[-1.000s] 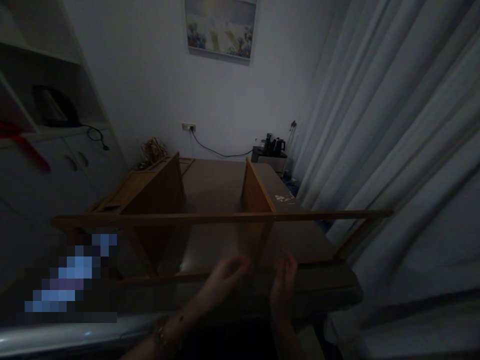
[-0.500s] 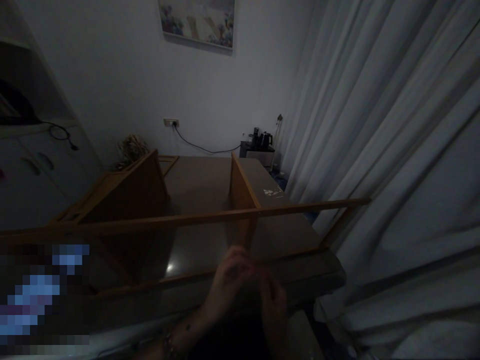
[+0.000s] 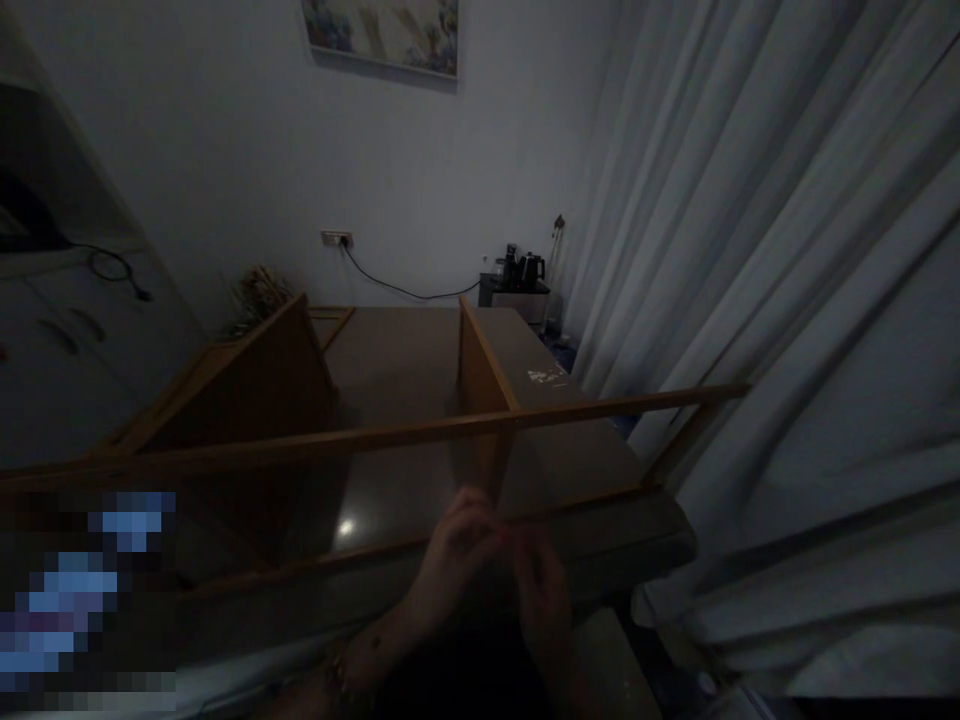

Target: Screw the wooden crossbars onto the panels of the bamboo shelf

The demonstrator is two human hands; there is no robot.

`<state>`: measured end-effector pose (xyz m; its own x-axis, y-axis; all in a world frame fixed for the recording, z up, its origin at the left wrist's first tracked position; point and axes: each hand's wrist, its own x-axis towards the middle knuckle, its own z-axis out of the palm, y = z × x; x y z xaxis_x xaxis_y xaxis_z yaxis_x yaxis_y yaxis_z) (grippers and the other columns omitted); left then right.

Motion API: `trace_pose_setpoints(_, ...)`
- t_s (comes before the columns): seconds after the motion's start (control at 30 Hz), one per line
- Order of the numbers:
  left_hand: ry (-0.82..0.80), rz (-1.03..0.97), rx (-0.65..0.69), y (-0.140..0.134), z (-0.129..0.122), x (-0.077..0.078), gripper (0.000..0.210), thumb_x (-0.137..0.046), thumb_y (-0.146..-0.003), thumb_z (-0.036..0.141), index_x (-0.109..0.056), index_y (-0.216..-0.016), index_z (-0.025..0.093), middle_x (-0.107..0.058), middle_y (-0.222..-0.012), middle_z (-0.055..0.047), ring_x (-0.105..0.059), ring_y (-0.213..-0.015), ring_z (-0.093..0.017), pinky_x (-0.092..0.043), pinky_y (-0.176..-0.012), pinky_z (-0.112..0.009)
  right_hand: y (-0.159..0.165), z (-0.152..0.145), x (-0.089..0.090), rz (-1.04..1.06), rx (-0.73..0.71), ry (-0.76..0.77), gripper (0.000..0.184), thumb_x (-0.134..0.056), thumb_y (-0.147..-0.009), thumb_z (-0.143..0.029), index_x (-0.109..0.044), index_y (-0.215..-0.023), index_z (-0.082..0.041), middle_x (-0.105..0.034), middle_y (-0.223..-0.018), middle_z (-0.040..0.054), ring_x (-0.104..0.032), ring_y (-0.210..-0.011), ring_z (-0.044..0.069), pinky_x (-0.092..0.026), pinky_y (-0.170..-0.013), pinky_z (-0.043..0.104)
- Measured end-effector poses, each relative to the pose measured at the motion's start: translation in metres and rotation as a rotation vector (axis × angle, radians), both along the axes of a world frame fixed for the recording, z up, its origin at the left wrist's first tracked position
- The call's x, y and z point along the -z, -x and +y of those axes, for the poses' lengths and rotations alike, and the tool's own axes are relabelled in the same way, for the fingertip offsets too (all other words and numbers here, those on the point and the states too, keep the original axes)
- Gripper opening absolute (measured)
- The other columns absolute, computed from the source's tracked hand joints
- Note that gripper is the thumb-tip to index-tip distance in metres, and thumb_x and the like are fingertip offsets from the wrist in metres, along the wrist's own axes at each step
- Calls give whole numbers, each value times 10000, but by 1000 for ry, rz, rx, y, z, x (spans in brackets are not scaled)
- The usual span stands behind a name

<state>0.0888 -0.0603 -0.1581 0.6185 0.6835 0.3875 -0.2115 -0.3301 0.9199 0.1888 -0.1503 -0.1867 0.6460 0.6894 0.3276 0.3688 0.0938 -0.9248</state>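
Left hand point(image 3: 456, 552) and right hand point(image 3: 545, 592): fingers curled, tips close together; too dark to tell whether anything is gripped. Bracelet point(image 3: 337, 680) noted at the left wrist. Directly beyond both hands, a wooden frame point(image 3: 405, 434) with two upright panels point(image 3: 480, 365) rests on a grey-brown table point(image 3: 405, 350). White scraps point(image 3: 546, 377) lie ahead of the right hand; a pale curtain point(image 3: 750, 250) hangs to its right.

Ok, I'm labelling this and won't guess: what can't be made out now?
All in the head view:
Whether the left hand and right hand pinch anything: dim light and blur.
Wooden frame, left end: cut off by the left edge.
Wall picture, top: cut off by the upper edge.
Pale bits on the tabletop: too small to identify.
Lower left area: hidden by pixelation.
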Motion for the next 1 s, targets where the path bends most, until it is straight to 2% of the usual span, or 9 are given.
trace_pose_setpoints(0.07,-98,17,-63,4,6,-2,187,-662,-857,382,-635,-843,198,-515,-969,-38,-523,-881,-159,-444,-730,-240,-7,0,0,-103,27,7,372,-438,-961,-503,-638,-827,-219,-667,-782,16,-618,-750,161,-463,-686,256)
trace_pose_setpoints(0.13,-236,71,-198,11,19,-8,257,-677,-835,428,-587,-889,194,-514,-1003,-47,-522,-887,-167,-445,-720,-246,-17,2,2,-262,70,18,367,-417,-976,-480,-637,-837,-220,-675,-789,20,-618,-757,164,-441,-722,275)
trace_pose_setpoints(0.2,-422,220,-275,16,35,-19,347,-674,-811,501,-557,-883,183,-538,-927,-43,-523,-822,-173,-430,-690,-258,-27,5,4,-411,70,38,363,-402,-987,-463,-638,-856,-219,-688,-792,20,-623,-748,167,-407,-774,304)
trace_pose_setpoints(0.3,-649,629,-115,16,58,-35,462,-601,-805,635,-603,-842,174,-629,-841,-52,-583,-766,-199,-423,-677,-282,-38,8,7,-495,53,76,355,-394,-996,-443,-633,-865,-216,-694,-792,18,-630,-741,171,-360,-793,324)
trace_pose_setpoints(0.4,-749,899,5,7,69,-40,620,-470,-811,745,-668,-854,159,-696,-832,-104,-650,-746,-246,-428,-645,-302,-43,7,13,-623,56,134,363,-353,-1016,-410,-627,-876,-216,-692,-799,25,-627,-765,184,-329,-793,333)
trace_pose_setpoints(0.5,-816,920,54,-2,70,-33,650,-397,-854,733,-682,-829,149,-714,-819,-134,-679,-753,-270,-440,-643,-313,-45,2,20,-775,51,163,393,-298,-1032,-382,-634,-902,-226,-702,-813,33,-620,-788,197,-321,-781,334)
trace_pose_setpoints(0.67,-841,873,79,-4,69,-20,564,-381,-931,613,-681,-811,150,-719,-811,-125,-687,-743,-246,-461,-660,-304,-48,-5,26,-886,-77,220,371,-320,-1034,-388,-643,-899,-263,-722,-801,-8,-632,-788,179,-306,-789,333)
trace_pose_setpoints(0.8,-833,877,111,-2,68,-13,495,-387,-959,538,-686,-895,148,-732,-880,-128,-692,-781,-253,-474,-677,-309,-47,-7,21,-866,-131,292,349,-365,-1026,-405,-639,-857,-270,-725,-786,-26,-637,-788,162,-302,-795,330)
trace_pose_setpoints(1.0,-774,862,171,1,63,-2,337,-393,-991,372,-666,-994,174,-730,-989,-98,-698,-891,-246,-493,-756,-305,-38,-5,9,-892,-128,241,438,-275,-1042,-419,-614,-825,-246,-730,-760,-15,-622,-766,174,-272,-819,354)
